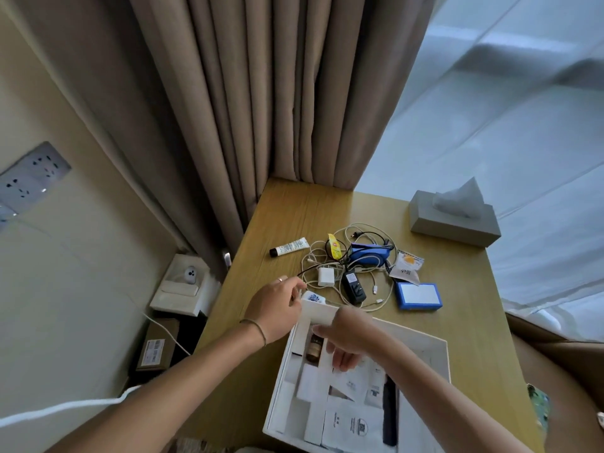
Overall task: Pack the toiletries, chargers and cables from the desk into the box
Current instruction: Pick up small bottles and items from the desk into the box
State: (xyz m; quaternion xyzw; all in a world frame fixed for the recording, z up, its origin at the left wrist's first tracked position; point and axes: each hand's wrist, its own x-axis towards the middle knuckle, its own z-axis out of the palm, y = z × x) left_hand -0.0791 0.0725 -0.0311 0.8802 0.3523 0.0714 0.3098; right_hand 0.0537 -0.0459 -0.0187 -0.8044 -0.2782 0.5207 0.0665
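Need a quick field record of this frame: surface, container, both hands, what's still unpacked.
surface: wooden desk
container: white box, open, partly filled with packets and a brown bottle
left hand: at the box's far corner, fingers by a black cable; grip unclear
right hand: over the box, fingers down on white packets
unpacked: tube, white charger, black adapter, cable tangle, blue case
other: tissue box

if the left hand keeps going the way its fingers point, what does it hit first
Most likely the white charger: the left hand has fingertips aimed right across the desk, with only thin cable strands between. Depth is unclear from the head view.
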